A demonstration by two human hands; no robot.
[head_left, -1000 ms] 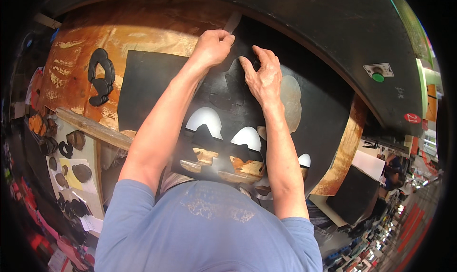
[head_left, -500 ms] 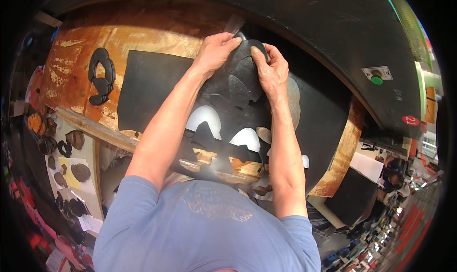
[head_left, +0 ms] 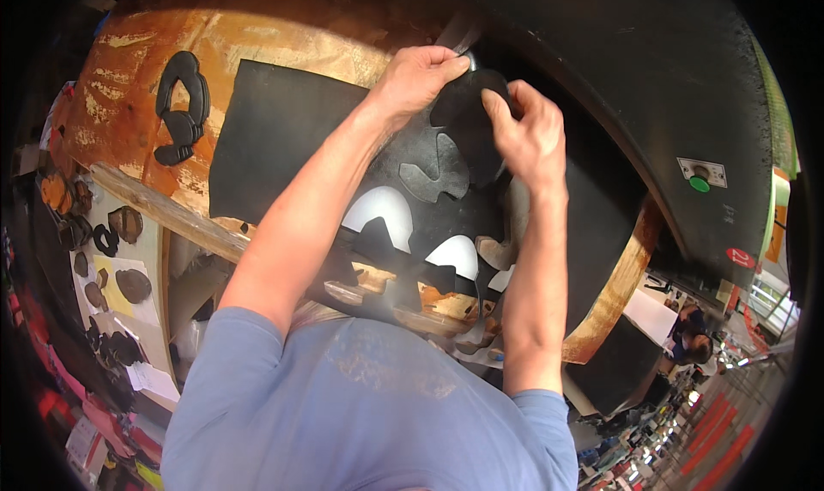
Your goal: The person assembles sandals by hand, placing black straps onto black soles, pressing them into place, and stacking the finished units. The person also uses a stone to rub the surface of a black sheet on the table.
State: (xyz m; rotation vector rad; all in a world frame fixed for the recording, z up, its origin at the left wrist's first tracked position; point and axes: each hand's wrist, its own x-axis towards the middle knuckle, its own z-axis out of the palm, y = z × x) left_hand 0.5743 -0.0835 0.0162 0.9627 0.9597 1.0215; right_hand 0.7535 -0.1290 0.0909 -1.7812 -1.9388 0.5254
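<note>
A curved black cut-out piece lies on the worn orange block at left; the left hand pinches the black rubber sheet (several shapes already cut); the right hand presses it flat; uncut material remains.

This is a workshop, most likely one where shoe parts are cut from sheet material. A worn, round wooden block carries a black sheet punched with shaped holes, with a cut-out black piece beside it, under the dark body of a heavy machine with a green button. More shaped pieces lie on a shelf at the left.
</note>
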